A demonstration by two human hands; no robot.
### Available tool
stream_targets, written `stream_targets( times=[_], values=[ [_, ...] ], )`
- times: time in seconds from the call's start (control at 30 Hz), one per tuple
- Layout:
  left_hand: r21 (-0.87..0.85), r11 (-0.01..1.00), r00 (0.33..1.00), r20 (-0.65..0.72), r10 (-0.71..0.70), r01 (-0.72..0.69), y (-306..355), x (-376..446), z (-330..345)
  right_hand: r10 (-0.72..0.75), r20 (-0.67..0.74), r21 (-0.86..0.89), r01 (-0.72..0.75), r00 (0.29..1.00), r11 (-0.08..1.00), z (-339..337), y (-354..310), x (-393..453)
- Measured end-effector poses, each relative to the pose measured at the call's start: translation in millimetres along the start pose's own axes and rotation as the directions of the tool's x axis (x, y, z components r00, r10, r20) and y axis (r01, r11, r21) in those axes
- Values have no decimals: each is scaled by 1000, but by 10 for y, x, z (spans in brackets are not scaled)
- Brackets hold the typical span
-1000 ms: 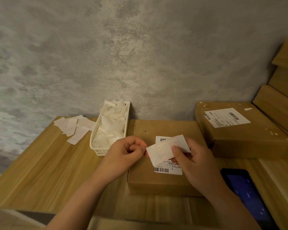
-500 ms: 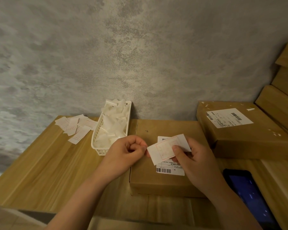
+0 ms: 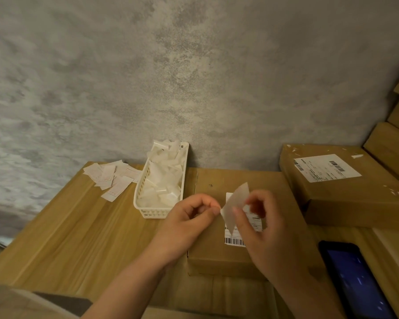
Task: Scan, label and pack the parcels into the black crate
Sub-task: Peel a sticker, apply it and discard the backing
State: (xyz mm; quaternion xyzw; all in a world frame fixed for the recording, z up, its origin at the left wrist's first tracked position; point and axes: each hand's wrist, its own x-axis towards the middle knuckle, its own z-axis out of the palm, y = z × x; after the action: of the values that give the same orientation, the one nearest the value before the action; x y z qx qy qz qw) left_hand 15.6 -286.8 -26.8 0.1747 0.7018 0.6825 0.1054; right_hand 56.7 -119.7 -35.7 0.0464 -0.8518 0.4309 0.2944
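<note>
A flat cardboard parcel (image 3: 217,247) lies on the wooden table in front of me, with a white barcode label (image 3: 234,241) stuck on its top. Above it both hands hold a small white label slip (image 3: 236,202), which now stands tilted, almost edge-on. My left hand (image 3: 189,217) pinches its lower left corner between thumb and forefinger. My right hand (image 3: 260,229) grips the slip's right side. A second, larger parcel (image 3: 346,199) with its own shipping label (image 3: 325,168) sits to the right. No black crate is in view.
A white plastic basket (image 3: 158,212) full of peeled backing papers stands left of the parcel. Loose label slips (image 3: 111,177) lie at the table's far left by the grey wall. A black phone (image 3: 355,282) with a blue screen lies at the lower right. Wooden boards (image 3: 392,146) stack at the right.
The slip was flat, with its printed face towards me; now it is turned and tilted, its plain side showing. My right hand has risen slightly; my left hand keeps its pinch on the corner.
</note>
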Motion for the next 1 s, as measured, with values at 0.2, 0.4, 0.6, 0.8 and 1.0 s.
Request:
stream_targets(
  times=[0.2,0.4,0.6,0.8,1.0],
  values=[
    [-60,998,998,53,-12,15,21,-27,20,-45,182,219,5,982,976,122,-66,44],
    [-88,995,996,89,-28,35,-18,-7,-83,-30,233,278,-37,972,960,177,-51,92],
    [-171,979,994,51,-99,107,-95,86,-282,90,244,220,-145,966,965,235,-21,175],
    [-509,846,961,-115,-252,160,-123,168,-738,307,171,258,-343,936,903,150,125,322],
    [103,989,916,-397,-54,103,-198,221,-1254,409,26,228,-404,912,886,103,230,400]
  ],
)
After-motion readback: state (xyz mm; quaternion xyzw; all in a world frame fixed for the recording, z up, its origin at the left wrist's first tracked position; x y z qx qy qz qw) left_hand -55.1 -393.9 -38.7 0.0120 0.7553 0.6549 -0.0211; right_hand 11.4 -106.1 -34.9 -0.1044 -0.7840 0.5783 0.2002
